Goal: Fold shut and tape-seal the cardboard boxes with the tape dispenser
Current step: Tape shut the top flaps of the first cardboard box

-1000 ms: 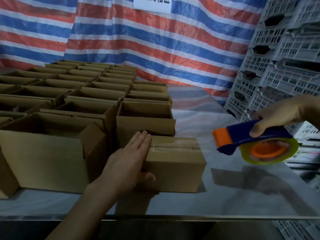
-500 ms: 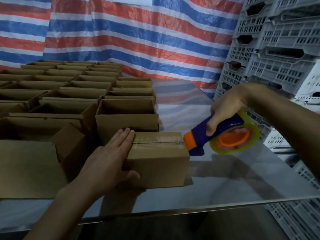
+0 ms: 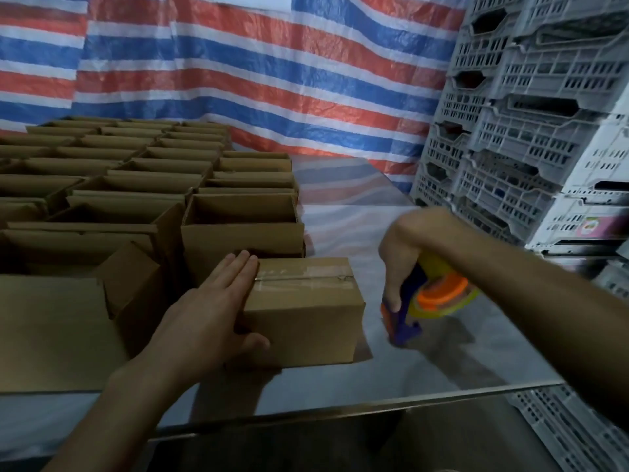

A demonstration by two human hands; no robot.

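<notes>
From my feed, the taped cardboard box (image 3: 306, 311) sits near the front edge of the surface (image 3: 340, 386), just in front of the rows of open boxes (image 3: 238, 216). A strip of clear tape (image 3: 299, 279) runs along its top seam, and the flaps lie flat under it.

The left hand (image 3: 211, 318) lies on the box's left end. Its fingers (image 3: 238, 270) are straight and held together across the top, and the thumb is spread against the front face.

The right hand (image 3: 400, 253) is wrapped around the handle of the tape dispenser (image 3: 418, 308), fingers curled tight on it. The dispenser is blue with an orange tip, an orange hub and a yellowish roll. It points nose down just to the right of the box and apart from it. It is blurred, so I cannot tell whether the nose touches the surface.

A larger box (image 3: 51, 335) stands at the front left. Behind everything hangs a red, white and blue striped tarp (image 3: 272, 80), with the bottom edge of a white sheet (image 3: 258, 0) at the top; nothing on it can be read. Grey slatted crates (image 3: 527, 131) are stacked on the right, and one carries a pink label (image 3: 592, 228) too small to read.
</notes>
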